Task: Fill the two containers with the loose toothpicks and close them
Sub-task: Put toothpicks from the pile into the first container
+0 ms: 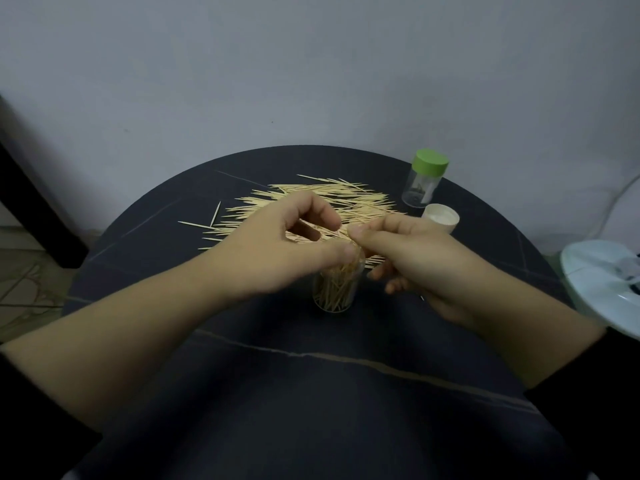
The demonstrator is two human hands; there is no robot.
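Fingertips (356,233) of the right hand (426,261) pinch toothpicks (349,269) upright above the open container (334,294) directly below, the curled left hand (277,251) gripping its rim.

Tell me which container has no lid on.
The near container, packed with toothpicks; the far container on the right wears a green lid.

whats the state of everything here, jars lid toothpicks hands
middle jar: upright, open, partly filled
green jar: upright, lid on, looks nearly empty
beige lid: off, lying on the table
toothpicks: loose pile on the table
left hand: fingers curled, thumb at the middle jar's mouth
right hand: thumb and forefinger pinched over that mouth, contents hidden
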